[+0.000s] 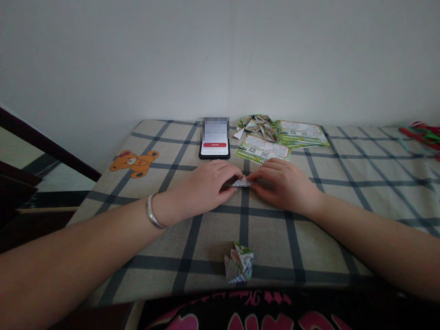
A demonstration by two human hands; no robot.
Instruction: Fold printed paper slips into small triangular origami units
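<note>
Between my two hands is a small folded piece of printed paper (242, 182), low over the checked tablecloth. My left hand (213, 183), with a silver bangle on its wrist, pinches the paper's left end. Closed on the right end are the fingertips of my right hand (283, 184). My fingers cover part of the paper. Nearer to me, by the table's front edge, stands a folded paper model (239, 263) of several printed pieces.
Beyond my hands lie a phone (214, 140) with a lit screen, a green printed leaflet (264, 149), a leaflet stack (302, 134) and a pile of folded paper pieces (257, 126). A bear picture (134, 163) is at left, red-green items (424, 136) far right. A wall (220, 59) rises behind.
</note>
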